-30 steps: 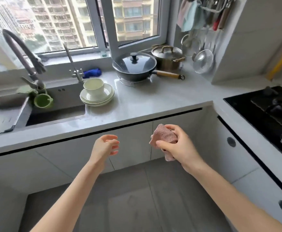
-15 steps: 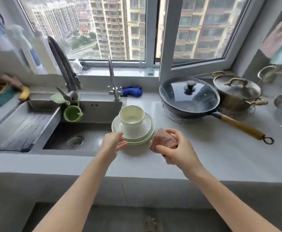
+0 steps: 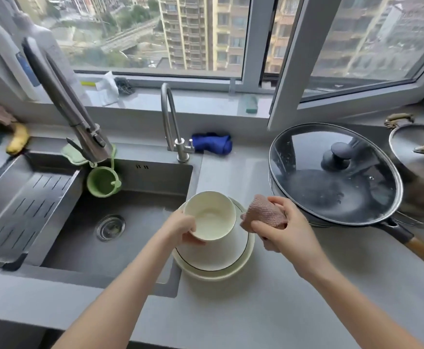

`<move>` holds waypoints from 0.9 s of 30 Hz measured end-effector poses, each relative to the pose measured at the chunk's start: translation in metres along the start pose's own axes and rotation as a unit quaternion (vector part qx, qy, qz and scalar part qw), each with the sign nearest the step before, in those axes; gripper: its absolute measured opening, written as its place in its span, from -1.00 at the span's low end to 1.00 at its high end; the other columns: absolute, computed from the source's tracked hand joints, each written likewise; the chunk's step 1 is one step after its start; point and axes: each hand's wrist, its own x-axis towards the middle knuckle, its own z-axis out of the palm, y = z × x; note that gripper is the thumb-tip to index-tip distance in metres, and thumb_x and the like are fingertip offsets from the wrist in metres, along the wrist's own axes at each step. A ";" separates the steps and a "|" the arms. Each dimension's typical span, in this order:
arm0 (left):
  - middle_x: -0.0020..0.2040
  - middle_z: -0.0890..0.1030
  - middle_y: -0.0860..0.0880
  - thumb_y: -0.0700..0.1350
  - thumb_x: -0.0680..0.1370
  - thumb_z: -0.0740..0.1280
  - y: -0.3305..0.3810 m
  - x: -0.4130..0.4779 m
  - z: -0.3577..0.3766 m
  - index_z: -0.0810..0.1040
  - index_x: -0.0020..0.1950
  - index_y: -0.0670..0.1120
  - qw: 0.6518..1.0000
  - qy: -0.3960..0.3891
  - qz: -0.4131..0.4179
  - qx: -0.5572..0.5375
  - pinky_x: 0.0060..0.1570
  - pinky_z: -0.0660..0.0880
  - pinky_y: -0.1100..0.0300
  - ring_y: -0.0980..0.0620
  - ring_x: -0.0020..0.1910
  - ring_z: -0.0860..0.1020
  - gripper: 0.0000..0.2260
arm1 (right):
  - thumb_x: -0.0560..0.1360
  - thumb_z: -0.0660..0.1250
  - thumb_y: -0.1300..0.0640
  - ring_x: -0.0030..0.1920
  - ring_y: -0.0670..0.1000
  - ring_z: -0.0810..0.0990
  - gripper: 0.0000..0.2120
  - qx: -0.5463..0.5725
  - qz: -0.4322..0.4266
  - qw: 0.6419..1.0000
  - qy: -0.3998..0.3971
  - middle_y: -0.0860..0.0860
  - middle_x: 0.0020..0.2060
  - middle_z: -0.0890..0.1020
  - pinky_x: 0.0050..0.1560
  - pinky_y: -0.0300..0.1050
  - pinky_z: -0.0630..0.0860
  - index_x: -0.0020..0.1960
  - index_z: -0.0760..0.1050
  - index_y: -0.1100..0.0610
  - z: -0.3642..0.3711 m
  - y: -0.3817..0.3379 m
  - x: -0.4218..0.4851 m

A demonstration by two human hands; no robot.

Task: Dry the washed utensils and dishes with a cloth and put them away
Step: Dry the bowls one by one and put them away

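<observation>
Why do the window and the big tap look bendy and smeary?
Head view: the wide lens bends the window frame near the edges; the big tap looks motion-smeared; daylight glares off the pan lid; the bowl and cloth in the middle look sharper.

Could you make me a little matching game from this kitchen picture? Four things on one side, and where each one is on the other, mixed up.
Things:
1. bowl
2. pink cloth
3. blue cloth
4. banana

Places:
A. far left, beyond the sink
B. held in the right hand
C. beside the small tap
D. held in the left hand, over the plates

Pairs: 1-D, 2-B, 3-C, 4-A
</observation>
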 end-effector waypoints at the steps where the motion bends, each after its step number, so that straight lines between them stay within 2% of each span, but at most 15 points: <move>1: 0.07 0.49 -0.18 -0.48 0.43 -0.01 0.003 -0.001 -0.003 0.41 0.29 -0.10 1.000 -0.018 -0.009 0.019 -0.45 0.61 -0.03 -0.23 -0.10 0.56 -0.47 | 0.35 0.48 0.27 -0.37 -0.07 0.52 -0.57 0.005 -0.002 1.000 0.004 0.02 -0.05 0.61 -0.42 -0.26 0.41 0.09 0.44 -0.08 0.001 -0.002 0.004; 4: 0.11 0.43 -0.21 -0.45 0.44 0.05 0.010 -0.007 -0.012 0.36 0.25 -0.17 0.997 -0.054 -0.041 0.045 -0.38 0.62 -0.05 -0.28 -0.15 0.59 -0.58 | 0.41 0.44 0.24 -0.42 -0.14 0.52 -0.60 0.016 -0.012 0.999 0.036 0.00 -0.15 0.61 -0.42 -0.24 0.42 0.17 0.43 -0.02 0.005 -0.010 0.012; 7: 0.04 0.40 -0.17 -0.40 0.46 0.12 0.013 -0.015 -0.022 0.33 0.18 -0.18 0.994 -0.054 -0.038 0.085 -0.39 0.62 -0.03 -0.21 -0.17 0.55 -0.68 | 0.47 0.40 0.11 -0.27 -0.25 0.60 -0.60 0.010 -0.046 0.996 0.078 -0.09 -0.06 0.61 -0.36 -0.29 0.47 0.23 0.34 -0.03 0.011 -0.016 0.017; 10: 0.01 0.47 -0.14 -0.21 0.54 0.19 0.015 -0.017 -0.034 0.41 0.13 -0.07 0.990 -0.055 0.003 0.131 -0.36 0.59 0.05 -0.12 -0.22 0.50 -0.82 | 0.52 0.34 0.06 -0.14 -0.18 0.63 -0.62 -0.001 -0.094 0.995 0.023 -0.07 0.08 0.54 -0.22 -0.29 0.52 0.25 0.24 -0.05 0.034 -0.019 0.023; 11: 0.02 0.51 -0.14 -0.07 0.58 0.20 0.015 -0.018 -0.037 0.44 0.15 -0.03 0.988 -0.064 0.009 0.137 -0.38 0.56 0.10 -0.10 -0.23 0.51 -0.83 | 0.52 0.33 0.05 -0.09 -0.16 0.62 -0.61 -0.029 -0.108 0.994 -0.016 -0.07 0.12 0.52 -0.13 -0.27 0.54 0.26 0.25 -0.04 0.047 -0.015 0.024; 12: 0.02 0.56 -0.14 0.09 0.59 0.17 0.015 -0.017 -0.039 0.48 0.17 -0.01 0.988 -0.069 0.010 0.140 -0.39 0.53 0.15 -0.08 -0.24 0.52 -0.74 | 0.49 0.33 0.03 -0.01 -0.15 0.59 -0.59 -0.096 -0.137 0.985 -0.050 -0.06 0.16 0.50 0.00 -0.23 0.52 0.28 0.29 -0.01 0.057 -0.008 0.026; 14: -0.08 0.61 -0.11 0.29 0.56 0.08 0.016 -0.018 -0.044 0.54 0.15 0.01 0.987 -0.068 0.013 0.146 -0.42 0.46 0.22 -0.04 -0.28 0.54 -0.55 | 0.39 0.33 0.07 0.16 -0.03 0.51 -0.60 -0.286 -0.218 0.928 -0.096 0.00 0.23 0.50 0.19 -0.15 0.41 0.23 0.46 0.06 0.076 0.016 0.029; 16: -0.20 0.63 -0.08 0.33 0.54 0.05 0.017 -0.019 -0.046 0.57 0.10 0.04 0.979 -0.069 0.044 0.185 -0.45 0.41 0.25 -0.03 -0.36 0.53 -0.52 | 0.33 0.34 0.15 0.07 0.15 0.52 -0.72 -0.399 -0.274 0.870 -0.092 0.01 0.14 0.59 0.09 0.00 0.51 0.04 0.60 0.07 0.090 0.035 0.033; 18: -0.31 0.60 -0.03 0.32 0.55 0.04 0.018 -0.024 -0.043 0.59 0.06 0.10 0.976 -0.086 0.053 0.195 -0.49 0.37 0.29 0.00 -0.43 0.49 -0.56 | 0.27 0.37 0.19 -0.18 0.16 0.55 -0.81 -0.435 -0.283 0.854 -0.031 0.00 -0.10 0.63 -0.22 0.01 0.57 -0.13 0.63 0.07 0.101 0.039 0.036; 19: -0.30 0.61 0.01 0.31 0.55 0.04 0.018 -0.027 -0.041 0.60 0.05 0.13 0.974 -0.094 0.059 0.199 -0.51 0.37 0.30 0.03 -0.43 0.50 -0.58 | 0.26 0.37 0.21 -0.23 0.15 0.56 -0.83 -0.429 -0.279 0.859 0.001 0.00 -0.18 0.63 -0.28 -0.03 0.54 -0.16 0.63 0.07 0.109 0.036 0.037; 21: -0.23 0.65 0.05 0.29 0.57 0.06 0.013 -0.026 -0.039 0.60 0.05 0.08 0.970 -0.104 0.085 0.203 -0.56 0.34 0.30 0.06 -0.44 0.49 -0.58 | 0.32 0.37 0.24 -0.18 -0.01 0.58 -0.83 -0.354 -0.228 0.907 0.021 -0.07 -0.19 0.64 -0.20 -0.17 0.42 -0.12 0.62 0.06 0.126 0.025 0.034; 23: -0.33 0.61 0.01 0.28 0.56 0.09 0.015 -0.024 -0.046 0.60 -0.09 -0.02 0.972 -0.094 0.084 0.198 -0.56 0.28 0.28 0.01 -0.51 0.44 -0.54 | 0.39 0.37 0.23 -0.21 -0.26 0.54 -0.87 -0.222 -0.141 0.963 -0.056 -0.25 -0.27 0.62 -0.17 -0.33 0.34 -0.13 0.63 0.05 0.138 0.016 0.027; 24: -0.42 0.56 -0.01 0.31 0.54 0.11 0.016 -0.021 -0.052 0.57 -0.22 -0.05 0.974 -0.085 0.069 0.200 -0.53 0.26 0.26 -0.03 -0.53 0.41 -0.51 | 0.41 0.36 0.24 -0.23 -0.29 0.55 -0.89 -0.168 -0.112 0.971 -0.130 -0.27 -0.32 0.61 -0.16 -0.38 0.35 -0.15 0.64 0.09 0.139 0.011 0.022; 26: -0.48 0.50 -0.06 0.40 0.43 0.15 0.013 -0.014 -0.065 0.55 -0.33 -0.07 0.974 -0.082 0.025 0.212 -0.48 0.22 0.23 -0.06 -0.50 0.37 -0.45 | 0.41 0.33 0.31 -0.19 -0.21 0.58 -0.86 -0.161 -0.097 0.946 -0.264 -0.21 -0.29 0.64 -0.10 -0.31 0.45 -0.20 0.64 0.16 0.133 0.008 0.022; 27: -0.44 0.51 -0.10 0.43 0.37 0.17 0.010 -0.014 -0.069 0.60 -0.26 -0.06 0.972 -0.090 0.008 0.218 -0.47 0.21 0.22 -0.07 -0.46 0.38 -0.43 | 0.39 0.33 0.33 -0.15 -0.14 0.60 -0.84 -0.221 -0.100 0.918 -0.314 -0.17 -0.25 0.66 -0.06 -0.23 0.50 -0.21 0.65 0.15 0.126 0.007 0.025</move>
